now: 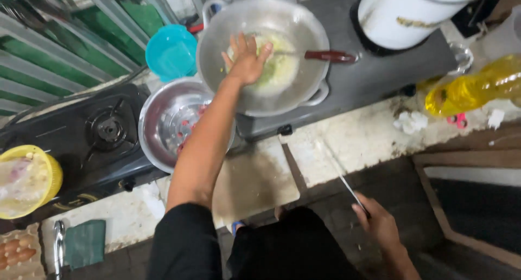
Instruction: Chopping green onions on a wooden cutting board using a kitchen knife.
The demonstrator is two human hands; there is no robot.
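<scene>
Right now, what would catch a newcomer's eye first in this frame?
The left hand, fingers spread, hovers over pale chopped food in the big steel wok at top centre. Lower right, the right hand grips a knife beside the counter. A yellow oil bottle lies at far right.

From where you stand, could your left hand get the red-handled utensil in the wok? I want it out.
Probably yes. The left hand is already spread over the wok, and the utensil's red handle lies just beside it on the rim with nothing between. The right hand holds a knife down low.
</scene>
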